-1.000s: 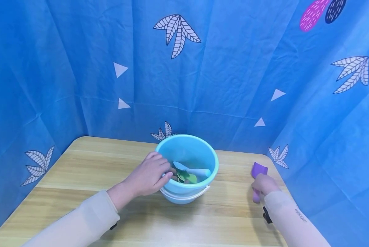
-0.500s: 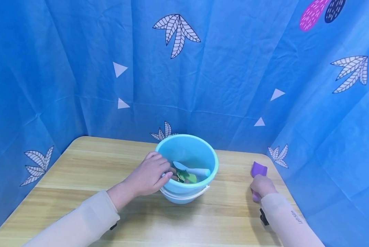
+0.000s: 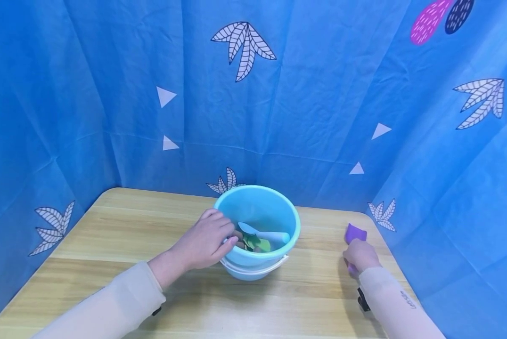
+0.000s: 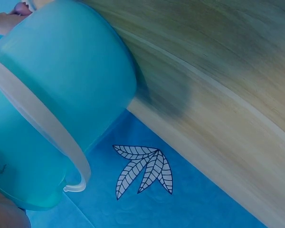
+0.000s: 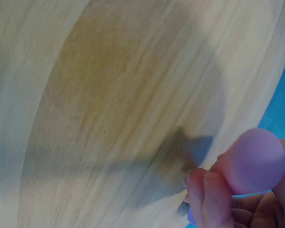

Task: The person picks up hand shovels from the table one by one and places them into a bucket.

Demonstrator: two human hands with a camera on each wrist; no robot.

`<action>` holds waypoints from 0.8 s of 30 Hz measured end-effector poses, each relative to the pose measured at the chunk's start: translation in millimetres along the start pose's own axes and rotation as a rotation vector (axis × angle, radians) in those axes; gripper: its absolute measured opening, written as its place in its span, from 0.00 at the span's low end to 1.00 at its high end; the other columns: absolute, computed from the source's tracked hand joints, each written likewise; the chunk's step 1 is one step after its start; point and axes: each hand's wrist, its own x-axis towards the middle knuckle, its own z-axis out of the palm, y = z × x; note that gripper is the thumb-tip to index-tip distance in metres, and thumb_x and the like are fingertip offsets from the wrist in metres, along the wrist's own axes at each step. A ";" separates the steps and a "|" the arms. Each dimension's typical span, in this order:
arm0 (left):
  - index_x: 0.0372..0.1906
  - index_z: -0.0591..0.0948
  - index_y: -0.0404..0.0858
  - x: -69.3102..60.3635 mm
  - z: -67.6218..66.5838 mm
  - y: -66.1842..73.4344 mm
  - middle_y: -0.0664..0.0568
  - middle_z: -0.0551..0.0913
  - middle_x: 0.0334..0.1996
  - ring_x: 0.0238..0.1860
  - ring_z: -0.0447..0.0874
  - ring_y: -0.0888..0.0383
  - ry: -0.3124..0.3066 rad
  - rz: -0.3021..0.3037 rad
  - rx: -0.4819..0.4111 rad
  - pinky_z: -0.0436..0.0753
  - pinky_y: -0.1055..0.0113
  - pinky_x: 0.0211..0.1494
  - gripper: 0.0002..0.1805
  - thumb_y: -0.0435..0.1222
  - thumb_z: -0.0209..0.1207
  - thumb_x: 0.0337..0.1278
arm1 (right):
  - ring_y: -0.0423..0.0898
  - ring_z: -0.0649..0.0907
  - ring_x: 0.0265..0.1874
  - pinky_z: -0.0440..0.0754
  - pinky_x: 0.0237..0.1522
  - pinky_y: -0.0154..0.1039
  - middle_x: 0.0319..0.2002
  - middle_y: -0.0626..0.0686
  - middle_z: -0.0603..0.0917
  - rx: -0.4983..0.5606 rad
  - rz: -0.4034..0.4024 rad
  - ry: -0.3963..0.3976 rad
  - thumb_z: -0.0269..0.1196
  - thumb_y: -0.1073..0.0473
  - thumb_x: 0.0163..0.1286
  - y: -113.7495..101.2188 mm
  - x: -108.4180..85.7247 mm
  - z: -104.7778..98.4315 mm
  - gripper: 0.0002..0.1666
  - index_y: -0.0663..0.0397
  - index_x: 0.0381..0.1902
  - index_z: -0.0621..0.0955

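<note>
In the head view a light blue bucket (image 3: 259,202) stands upright on the table. My left hand (image 3: 207,238) grips its left rim, fingers over the edge and partly hidden inside. Within lie a pale blue toy trowel (image 3: 264,233), green leaf-like pieces (image 3: 258,244) and some brown items I cannot identify. Far to the right, my right hand (image 3: 361,255) holds a purple toy shovel (image 3: 355,233) by its handle, blade pointing away. The right wrist view shows the rounded end of the shovel's handle (image 5: 259,161) sticking out of the curled fingers (image 5: 211,199).
The bucket's white carrying handle (image 3: 257,272) hangs down in front. Everything is on a wood-grain table (image 3: 122,226) with rounded far corners. A blue curtain (image 3: 321,94) printed with leaves rises behind and along both sides.
My right hand has shifted slightly left and covers more of the shovel's handle, with little movement in the last half second. The left hand and bucket have stayed put.
</note>
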 end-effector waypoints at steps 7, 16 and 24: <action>0.41 0.82 0.50 0.4 1.7 -0.9 0.64 0.80 0.34 0.44 0.73 0.62 0.022 0.005 -0.021 0.66 0.55 0.63 0.10 0.46 0.50 0.72 | 0.40 0.71 0.09 0.73 0.21 0.37 0.10 0.48 0.74 -0.106 -0.064 0.017 0.56 0.63 0.65 -0.1 -0.2 -4.2 0.15 0.60 0.19 0.81; 0.41 0.82 0.50 -0.3 2.1 -1.2 0.64 0.80 0.35 0.44 0.73 0.61 0.001 -0.002 -0.022 0.65 0.55 0.64 0.13 0.48 0.47 0.73 | 0.40 0.71 0.09 0.73 0.22 0.38 0.10 0.48 0.74 -0.106 -0.047 0.015 0.56 0.62 0.66 2.1 0.5 -4.8 0.15 0.59 0.19 0.79; 0.41 0.82 0.50 0.0 2.7 -1.1 0.63 0.81 0.35 0.45 0.74 0.61 0.011 0.000 -0.028 0.66 0.54 0.64 0.10 0.45 0.51 0.71 | 0.37 0.68 0.08 0.69 0.16 0.32 0.09 0.45 0.70 -0.127 -0.061 0.016 0.57 0.60 0.69 2.2 1.5 -7.9 0.17 0.57 0.19 0.77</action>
